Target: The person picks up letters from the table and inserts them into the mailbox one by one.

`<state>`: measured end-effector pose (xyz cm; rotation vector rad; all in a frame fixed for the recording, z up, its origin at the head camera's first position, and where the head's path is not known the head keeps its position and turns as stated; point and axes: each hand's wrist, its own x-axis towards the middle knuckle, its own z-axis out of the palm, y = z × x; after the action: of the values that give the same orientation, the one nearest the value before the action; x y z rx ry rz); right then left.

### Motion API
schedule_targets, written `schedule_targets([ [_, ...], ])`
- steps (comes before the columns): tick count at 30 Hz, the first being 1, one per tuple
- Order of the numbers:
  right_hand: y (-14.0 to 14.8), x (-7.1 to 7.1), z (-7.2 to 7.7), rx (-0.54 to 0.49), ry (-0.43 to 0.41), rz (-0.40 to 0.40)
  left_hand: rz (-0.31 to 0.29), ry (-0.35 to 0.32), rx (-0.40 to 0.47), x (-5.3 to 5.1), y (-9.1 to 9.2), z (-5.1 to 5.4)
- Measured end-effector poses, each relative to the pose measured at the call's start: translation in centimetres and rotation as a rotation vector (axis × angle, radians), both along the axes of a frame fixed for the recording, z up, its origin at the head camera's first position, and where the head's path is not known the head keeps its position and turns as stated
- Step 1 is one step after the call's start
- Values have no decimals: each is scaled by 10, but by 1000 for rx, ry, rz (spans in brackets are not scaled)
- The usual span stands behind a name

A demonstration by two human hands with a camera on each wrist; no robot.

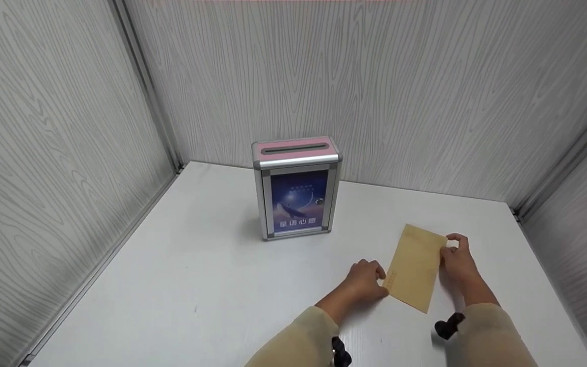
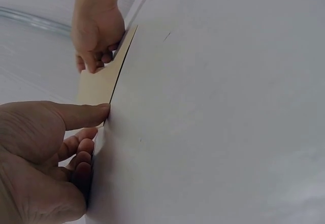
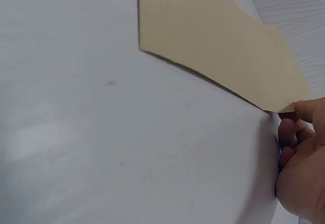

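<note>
Envelope: tan paper (image 1: 415,267), flat and oblong, on the counter's right side between the two hands, near the box but apart from it
Print on envelope: a row of small marks by its near-left end, too small to read
Left hand: pinches the envelope's near-left corner (image 1: 366,281), thumb on the edge, fingers bent
Right hand: pinches the far-right corner between thumb and curled fingers (image 1: 459,261)
Box: upright, silver metal frame with grey corner caps (image 1: 266,204), pink top (image 1: 293,141) cut by a long slot
Poster: blue-purple, on the box front (image 1: 293,199), large white characters that seem to read 星语心愿, smaller lines illegible
Lock: round, shiny, at the poster's right (image 1: 319,202)
Counter: smooth, white, faintly scuffed (image 1: 196,285)
Walls: pale grey panels, wavy wood-grain pattern (image 1: 400,92)
Sleeves: beige cloth (image 1: 298,340)
</note>
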<state>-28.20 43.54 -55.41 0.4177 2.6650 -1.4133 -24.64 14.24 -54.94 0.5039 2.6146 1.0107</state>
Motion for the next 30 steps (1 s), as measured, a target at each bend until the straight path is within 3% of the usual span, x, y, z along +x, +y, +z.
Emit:
schedule_targets([
  [12,11,8,3,-348,13,-129,-39,-11,36,-2,-4,-2],
  [15,10,14,8,-380,-3,-158,-44,-19,54,-3,-6,-2],
  [21,7,22,16,-577,13,-204,-79,-24,78,-6,-8,-4],
  [25,8,20,12,-610,24,-217,-102,-18,89,-8,-10,-5],
  [30,8,18,6,-614,33,-241,-100,-73,112,-10,-13,-2],
])
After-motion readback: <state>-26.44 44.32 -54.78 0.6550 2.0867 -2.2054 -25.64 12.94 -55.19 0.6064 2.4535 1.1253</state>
